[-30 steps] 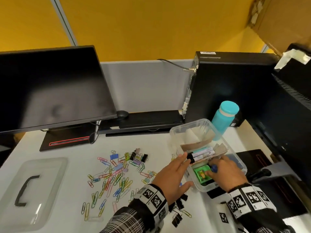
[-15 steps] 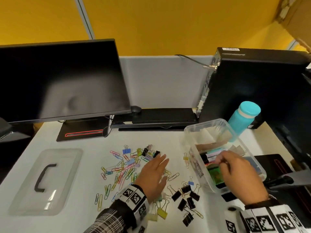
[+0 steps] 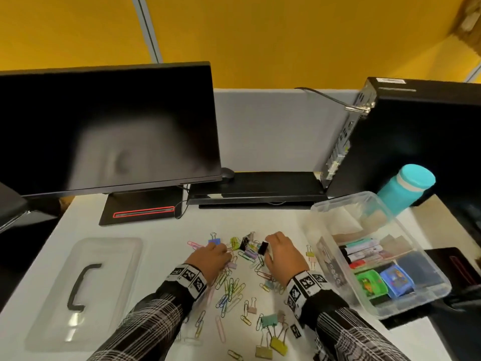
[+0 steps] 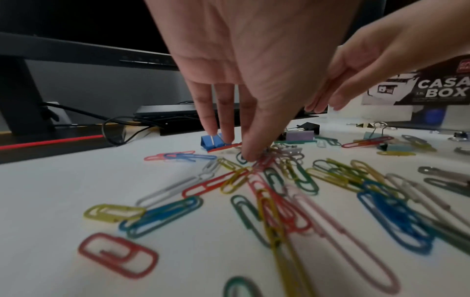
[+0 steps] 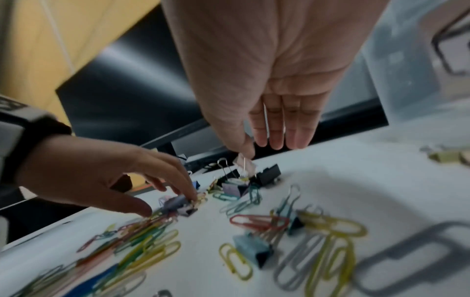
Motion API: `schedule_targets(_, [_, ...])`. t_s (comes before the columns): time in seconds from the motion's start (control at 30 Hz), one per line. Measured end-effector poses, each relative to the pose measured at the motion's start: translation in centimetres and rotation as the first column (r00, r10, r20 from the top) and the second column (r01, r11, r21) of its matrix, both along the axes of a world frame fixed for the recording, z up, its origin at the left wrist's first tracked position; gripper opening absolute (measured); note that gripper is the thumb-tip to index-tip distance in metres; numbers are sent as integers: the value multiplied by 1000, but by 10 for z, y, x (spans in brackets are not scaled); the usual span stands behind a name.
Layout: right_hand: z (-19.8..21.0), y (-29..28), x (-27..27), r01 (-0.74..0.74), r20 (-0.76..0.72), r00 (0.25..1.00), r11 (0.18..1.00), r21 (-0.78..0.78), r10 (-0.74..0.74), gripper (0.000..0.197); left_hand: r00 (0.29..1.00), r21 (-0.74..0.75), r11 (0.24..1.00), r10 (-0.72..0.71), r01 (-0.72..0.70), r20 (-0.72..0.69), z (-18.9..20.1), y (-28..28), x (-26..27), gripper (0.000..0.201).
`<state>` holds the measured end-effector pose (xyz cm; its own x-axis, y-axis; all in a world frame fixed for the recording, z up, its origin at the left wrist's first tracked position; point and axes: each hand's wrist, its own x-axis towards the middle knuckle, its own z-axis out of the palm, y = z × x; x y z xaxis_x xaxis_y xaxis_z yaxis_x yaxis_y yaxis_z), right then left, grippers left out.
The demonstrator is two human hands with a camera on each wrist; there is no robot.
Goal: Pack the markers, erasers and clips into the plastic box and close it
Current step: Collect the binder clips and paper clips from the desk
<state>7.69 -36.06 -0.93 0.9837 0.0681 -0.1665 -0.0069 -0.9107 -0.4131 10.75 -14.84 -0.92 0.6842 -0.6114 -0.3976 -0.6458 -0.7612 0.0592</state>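
The clear plastic box (image 3: pixel 385 212) stands open at the right, with markers (image 3: pixel 361 252), a green eraser (image 3: pixel 369 282) and a blue eraser (image 3: pixel 397 280) inside. Coloured paper clips (image 3: pixel 231 285) and binder clips (image 3: pixel 270 320) lie scattered on the white desk. My left hand (image 3: pixel 221 250) reaches down with straight fingers, and its fingertips (image 4: pixel 250 157) touch the paper clips beside a blue binder clip (image 4: pixel 211 140). My right hand (image 3: pixel 272 242) is over the far end of the pile. Its thumb and forefinger pinch a pale pink binder clip (image 5: pixel 245 165) just above the desk.
The box's clear lid (image 3: pixel 86 290) with a black handle lies at the front left. A monitor (image 3: pixel 104 131), a keyboard (image 3: pixel 257 186) and a black computer tower (image 3: pixel 416 142) line the back. A teal bottle (image 3: pixel 406 188) stands behind the box.
Both hands have left the box and moved left to the clip pile. The right hand has picked up a pale pink binder clip. The head view has swung left.
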Motion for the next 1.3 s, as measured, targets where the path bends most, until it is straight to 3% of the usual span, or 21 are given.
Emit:
schedule_targets(0.07, [-11,5,6,5,-73,997,999,-34,-8,37,1000,72,997,-1,0,21,-6,5,3,47])
schedule_targets(0.2, [-24,14,17,-19,-107,994,997,-72,11,42,1000,34,999,-6,6,-2,-16,18,5,58])
schedule_targets(0.3, [-24,17,20,11,-116,993,999,-33,-15,45,998,-96,995,21,-15,59,-16,25,2,54])
schedule_targets(0.37, [-19,15,15,122,-130,986,987,104,-108,47,988,-281,948,151,-150,-20,-9,26,-3,37])
schedule_targets(0.47, [-10,4,3,336,-209,939,854,397,-273,40,934,-448,821,335,-355,-126,-7,34,-12,34])
schedule_targets(0.53, [-6,-2,-6,417,-328,904,736,533,-275,29,905,-514,747,379,-423,-194,-7,39,-18,34])
schedule_targets(0.63, [-3,-2,-11,524,-475,847,525,671,-239,17,894,-539,714,371,-447,-250,-11,44,-24,30])
schedule_targets(0.7, [0,0,-9,552,-513,830,466,692,-220,20,876,-555,678,376,-482,-302,-15,45,-28,28])
schedule_targets(0.73, [2,2,-5,534,-498,839,509,675,-220,21,852,-554,646,387,-524,-354,-15,45,-31,28])
schedule_targets(0.83, [9,9,12,352,-341,920,792,499,-194,16,747,-544,513,424,-664,-512,-12,42,-37,30])
schedule_targets(0.97, [3,17,39,104,-175,982,979,175,-73,17,670,-530,411,432,-742,-604,-5,41,-38,31])
schedule_targets(1.13, [-11,20,47,-136,-275,955,989,-61,114,34,580,-488,313,424,-815,-696,0,42,-38,28])
schedule_targets(1.2, [-11,20,44,-181,-277,950,978,-104,146,33,536,-464,268,430,-844,-726,0,44,-38,29])
schedule_targets(1.3, [-10,18,38,-212,-275,945,971,-112,175,27,529,-467,250,423,-848,-736,3,45,-38,29])
